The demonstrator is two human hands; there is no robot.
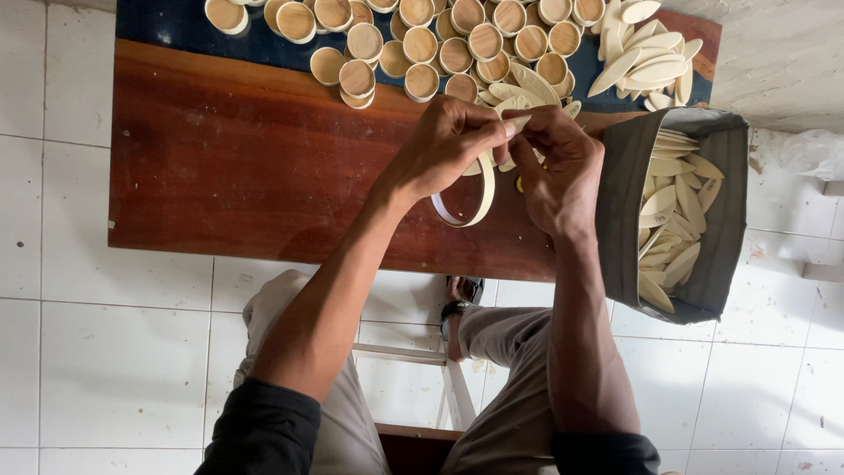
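Both hands' grip pinching pale thin wood strip (470, 198), curled into loop; left hand (444, 145), right hand (558, 171)

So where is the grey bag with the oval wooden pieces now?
In the head view the grey bag sits at the right end of the wooden table, beside the right hand.

Left half of the wooden table (237, 167): bare board, open run from the near edge up to the blue strip at the back. Back edge blocked by a dense cluster of round wooden cups (422, 44), spilling toward the middle. Back right: heap of oval wooden pieces (646, 57), touching the cups. Right end closed off by a grey fabric bag (626, 202) full of ovals, butting against the table. Both hands, left hand (448, 141) and right hand (558, 171), sit in the narrow gap between cups and bag. Small clear patch just in front of them.
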